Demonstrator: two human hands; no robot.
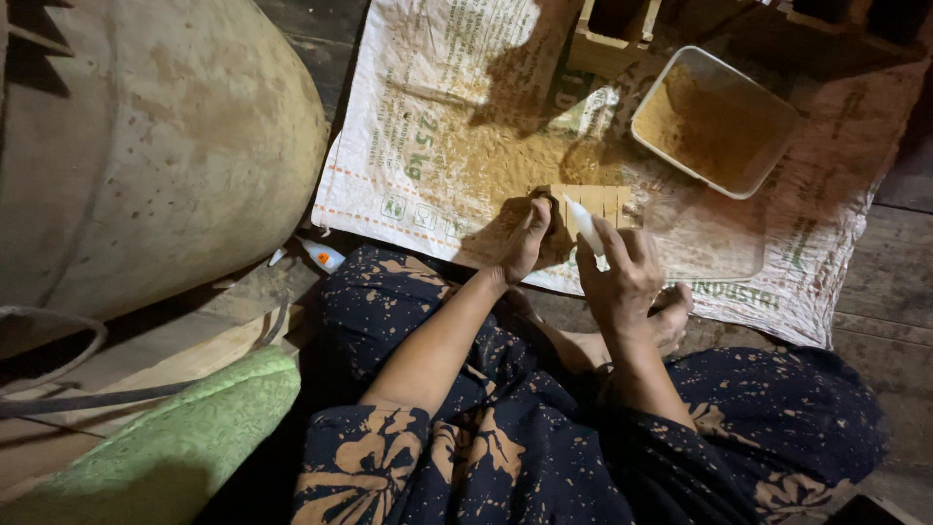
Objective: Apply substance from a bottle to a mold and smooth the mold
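My left hand (527,241) rests on the left end of a small slatted wooden piece (595,201), fingers pressed onto it. My right hand (622,277) is shut on a small white bottle (585,225) whose tip points down at the wooden piece. The piece lies on a white woven sack (457,107) spread over the floor, amid a patch of yellowish sawdust (505,156). I sit cross-legged in dark patterned trousers, with a bare foot (673,319) just under my right hand.
A white square tray (768,160) with brown powder stands at the upper right. Wooden blocks (607,39) lie along the top edge. A large rounded pale vessel (146,146) fills the left. A green cushion (185,437) and a small white bottle with orange cap (319,255) lie at lower left.
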